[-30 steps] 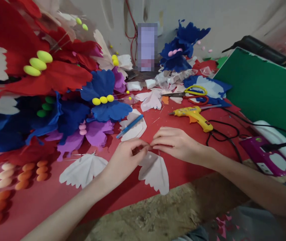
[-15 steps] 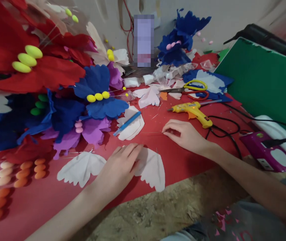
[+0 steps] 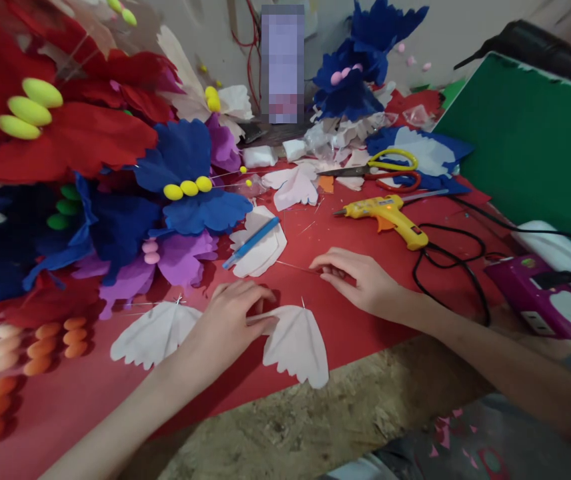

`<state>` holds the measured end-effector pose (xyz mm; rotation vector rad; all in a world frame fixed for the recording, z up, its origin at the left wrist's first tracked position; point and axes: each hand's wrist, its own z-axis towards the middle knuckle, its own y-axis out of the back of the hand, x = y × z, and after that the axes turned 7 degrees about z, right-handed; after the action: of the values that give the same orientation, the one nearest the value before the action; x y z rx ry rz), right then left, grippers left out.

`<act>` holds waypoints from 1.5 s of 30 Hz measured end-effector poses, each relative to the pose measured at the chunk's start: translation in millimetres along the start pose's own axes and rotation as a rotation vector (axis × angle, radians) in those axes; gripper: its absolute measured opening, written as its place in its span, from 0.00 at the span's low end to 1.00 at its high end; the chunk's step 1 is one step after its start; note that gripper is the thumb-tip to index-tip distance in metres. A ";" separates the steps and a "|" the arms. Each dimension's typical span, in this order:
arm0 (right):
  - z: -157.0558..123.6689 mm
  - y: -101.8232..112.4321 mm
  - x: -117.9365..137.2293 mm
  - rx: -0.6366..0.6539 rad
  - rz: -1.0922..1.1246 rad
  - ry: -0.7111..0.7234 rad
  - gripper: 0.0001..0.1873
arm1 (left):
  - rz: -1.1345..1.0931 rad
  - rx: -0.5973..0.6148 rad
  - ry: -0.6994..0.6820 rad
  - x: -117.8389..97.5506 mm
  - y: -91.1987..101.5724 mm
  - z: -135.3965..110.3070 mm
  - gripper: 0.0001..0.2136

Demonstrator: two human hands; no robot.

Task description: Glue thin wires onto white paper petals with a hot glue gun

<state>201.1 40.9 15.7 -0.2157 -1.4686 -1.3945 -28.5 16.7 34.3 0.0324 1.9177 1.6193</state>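
Between the thumb and curled fingers of my left hand [image 3: 233,313] is the narrow end of a white scalloped wing-shaped piece [image 3: 296,343], which spreads out to the right. A similar white piece [image 3: 153,333] lies left of this hand, partly hidden by the wrist. My right hand [image 3: 358,280] is closed in a pinch on a thin wire [image 3: 293,266] that points left across the red surface. Beyond my hands, a blue pen [image 3: 251,243] lies on stacked white cut-outs [image 3: 268,257].
A yellow glue gun [image 3: 388,217] and scissors [image 3: 393,167] lie behind my right hand. The purple power box [image 3: 540,297] and black cord sit at right. Blue butterflies [image 3: 190,157] and red ones crowd the left, with orange oval pieces [image 3: 40,348] nearer. A green board [image 3: 520,153] leans at right.
My left fingers have drawn back from over the right-hand white piece, so more of it shows. My right hand has come slightly nearer with the wire. The camera view has shifted a little.
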 end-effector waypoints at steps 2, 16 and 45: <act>-1.0 -0.7 1.1 -0.005 0.010 0.029 0.10 | -0.019 -0.001 -0.011 0.1 2.5 0.4 0.04; -4.1 -4.1 3.0 0.196 -0.100 0.139 0.15 | 0.156 -0.301 -0.341 2.8 -3.6 -0.8 0.08; 2.1 -16.9 16.3 -0.058 0.227 -0.051 0.07 | 0.383 -0.583 -0.721 -9.8 -4.0 0.7 0.08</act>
<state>180.7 29.3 17.9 -0.4436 -1.3989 -1.2555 -18.8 12.4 35.0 0.6765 0.8943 1.9943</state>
